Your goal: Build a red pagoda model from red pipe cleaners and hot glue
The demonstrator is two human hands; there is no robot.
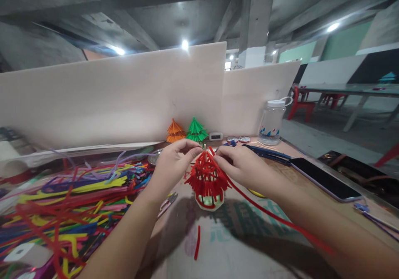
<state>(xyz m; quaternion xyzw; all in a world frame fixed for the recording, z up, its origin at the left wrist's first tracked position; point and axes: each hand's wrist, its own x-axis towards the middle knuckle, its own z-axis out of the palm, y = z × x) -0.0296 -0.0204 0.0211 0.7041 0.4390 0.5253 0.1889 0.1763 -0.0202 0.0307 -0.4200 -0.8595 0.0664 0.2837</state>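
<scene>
A small tree-shaped frame wound with red pipe cleaner point(207, 179) stands upright on a pale base between my hands. At the left of its peak, my left hand point(174, 160) has thumb and forefinger pinched together; what they grip is too small to tell. My right hand point(238, 162) is closed on a long red pipe cleaner point(258, 203) at the tree's upper right. The strand's long tail runs down under my right forearm. A short cut piece of red pipe cleaner point(197, 242) lies on the table in front.
Loose coloured pipe cleaners point(93, 204) heap at the left, with scissors point(167, 203) beside them. Behind stand an orange tree point(175, 131) and a green tree point(196, 130) against a white board point(124, 104). A water bottle point(270, 123) and a phone point(324, 179) are at the right.
</scene>
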